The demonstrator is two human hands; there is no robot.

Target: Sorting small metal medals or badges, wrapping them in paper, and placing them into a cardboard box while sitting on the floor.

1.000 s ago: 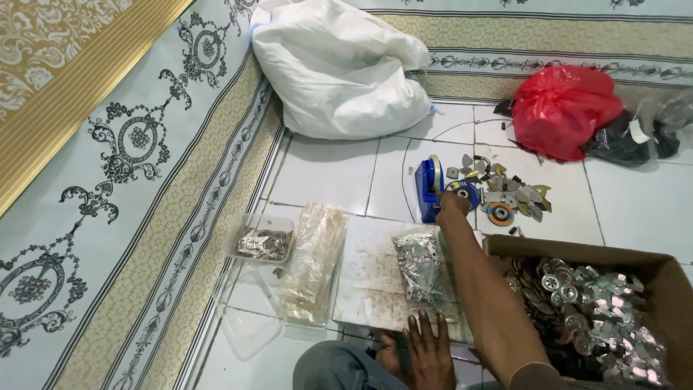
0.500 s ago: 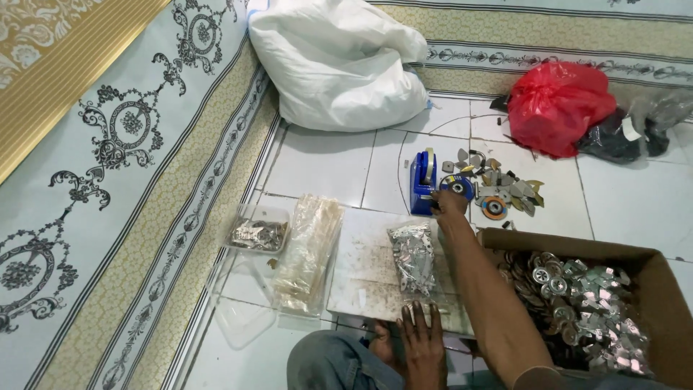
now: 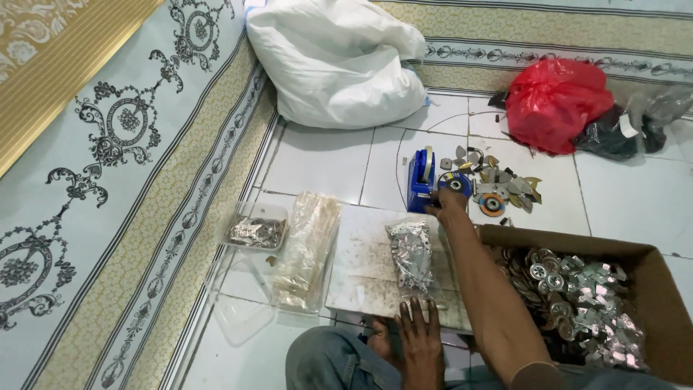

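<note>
The work in hand looks like bagging small metal parts, and judged from how things lie it is somewhere in the middle: one clear bag of metal pieces lies filled on the white board, while the cardboard box to the right holds a large heap of loose silvery parts not yet bagged.

The left hand lies flat on the near end of that filled bag, fingers spread and pressing it to the board – it grips nothing. The right hand reaches across to the blue tape dispenser standing on the tiles just past the board; its fingers are bent at the dispenser's base, touching it or the tape end, but whether it has hold of anything cannot be told from this view.

Containers and contents:
- The cardboard box – open at the top, full of round and flat metal fittings.
- A small clear plastic tub left of the board, with a shallow layer of metal pieces inside.
- A stack of empty clear bags between tub and board, suggesting more packing is left.
- A clear lid or tray lies nearer, with nothing visible in it.
- A big white sack and a red plastic bag sit farther back, both closed, contents hidden.

Loose grey scraps and small discs are scattered just right of the dispenser
</note>
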